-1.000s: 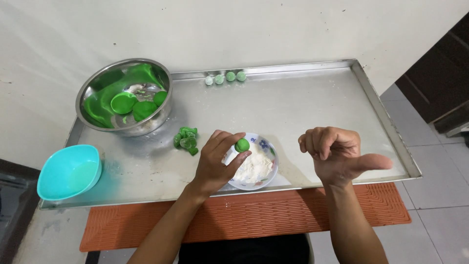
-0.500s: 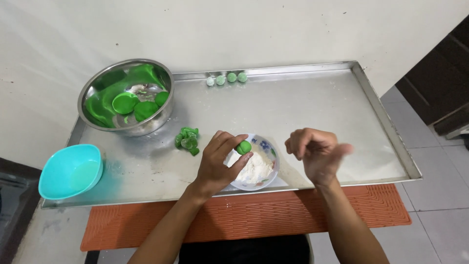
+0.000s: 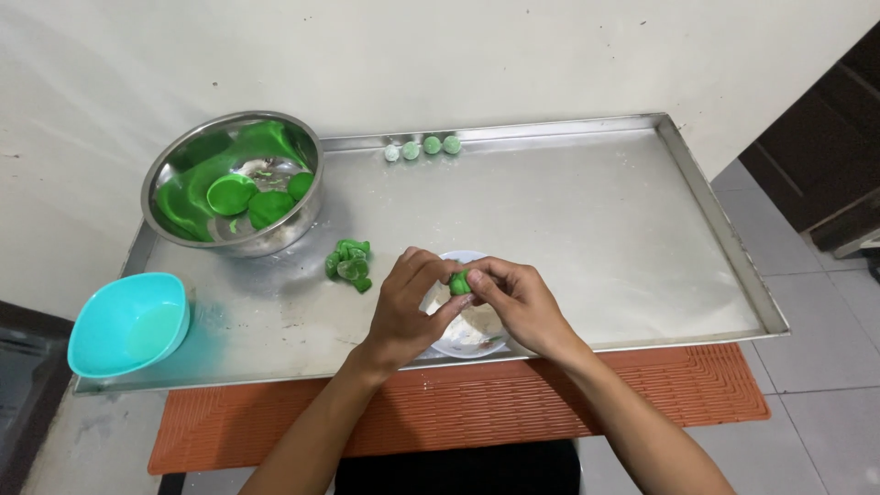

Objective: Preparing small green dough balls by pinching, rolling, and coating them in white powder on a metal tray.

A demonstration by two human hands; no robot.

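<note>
You've got both hands pinched together on a little green dough ball (image 3: 459,283), your left hand (image 3: 408,307) cupping it from one side and your right hand (image 3: 518,307) closing its fingertips on it from the other. It sits right above the small white plate (image 3: 463,344) (mostly hidden under your hands). Just left of that are some green dough scraps (image 3: 349,266). Four finished balls (image 3: 422,147) line the tray's (image 3: 596,211) far edge, the steel bowl (image 3: 232,181) sits back left, and the blue bowl (image 3: 128,324) is at the near-left corner.
</note>
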